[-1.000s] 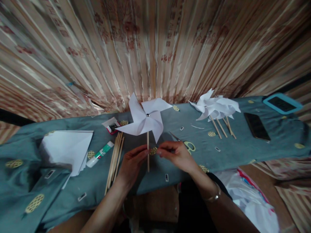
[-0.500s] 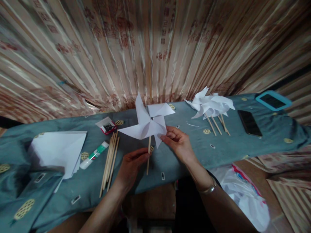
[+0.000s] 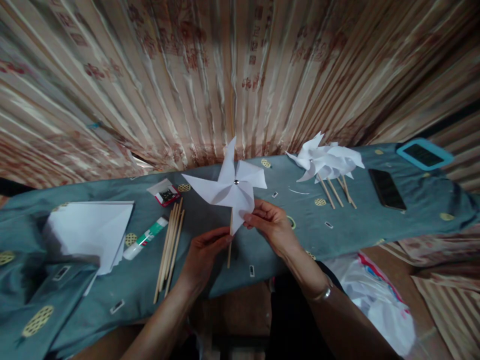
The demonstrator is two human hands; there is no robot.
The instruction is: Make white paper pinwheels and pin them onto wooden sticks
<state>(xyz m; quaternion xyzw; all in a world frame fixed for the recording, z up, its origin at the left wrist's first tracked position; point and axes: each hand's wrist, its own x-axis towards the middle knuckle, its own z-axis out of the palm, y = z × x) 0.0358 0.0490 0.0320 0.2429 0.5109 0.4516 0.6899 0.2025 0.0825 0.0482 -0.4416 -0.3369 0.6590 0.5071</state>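
Observation:
A white paper pinwheel [image 3: 221, 191] with a shiny pin at its centre stands upright over the cloth on a thin wooden stick [image 3: 229, 257]. My left hand [image 3: 204, 252] is closed, pinching that stick below the blades. At the lower right blade, the fingers of my right hand [image 3: 270, 222] are closed on the paper. To the left lie several loose wooden sticks [image 3: 170, 250], a green and white glue stick [image 3: 146, 239] and a small open red box [image 3: 165, 194] with dark pins inside.
White paper sheets [image 3: 92, 227] are stacked at the left. Several pinwheels [image 3: 328, 160] lie at the right, near a black phone [image 3: 387, 189] and a blue-framed device [image 3: 425, 153]. A curtain [image 3: 210, 75] hangs behind; a white plastic bag [image 3: 375, 300] lies below the table edge.
The pinwheel's blades have turned clockwise on the pin. My right hand has moved slightly left and down with the blade, while my left hand stays on the stick.

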